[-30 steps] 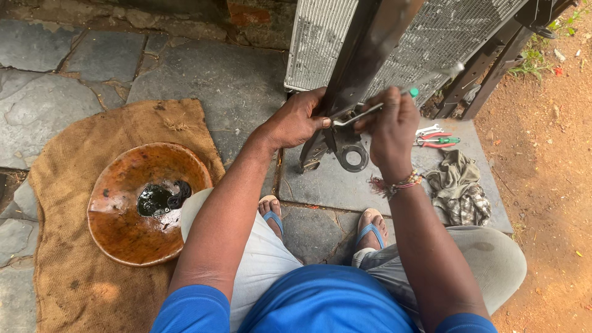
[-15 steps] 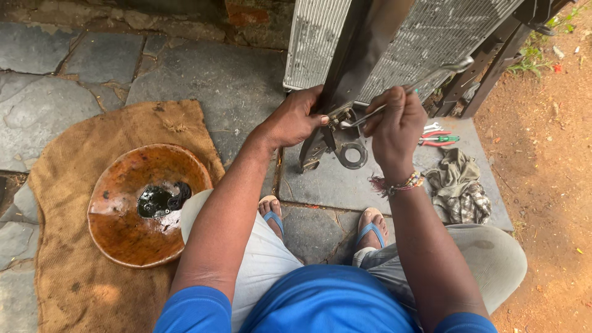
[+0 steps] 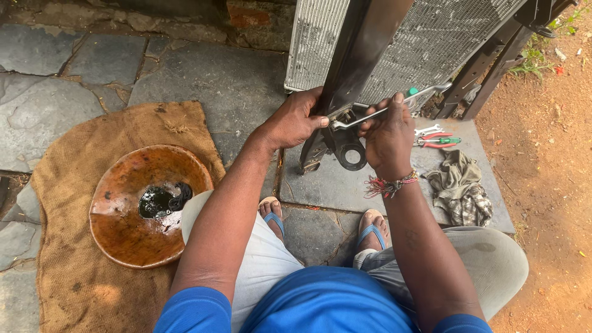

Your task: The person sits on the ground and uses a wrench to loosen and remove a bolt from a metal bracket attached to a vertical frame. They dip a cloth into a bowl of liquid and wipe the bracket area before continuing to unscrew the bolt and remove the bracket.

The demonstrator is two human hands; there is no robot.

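Radiator stands upright at the far edge, centre-right; bar bracket leans across its front, lower end resting on the stone slab; left hand grips the bracket's left side, right hand just right of it, closed around a spanner that runs up and to the right from the bracket; pliers and spare spanners lie on the slab right of the right hand; rag in front of them (nearer the person); sacking spreads on the paving at left; bowl sits on it, beside the left knee; feet between the knees, at the slab's near edge.
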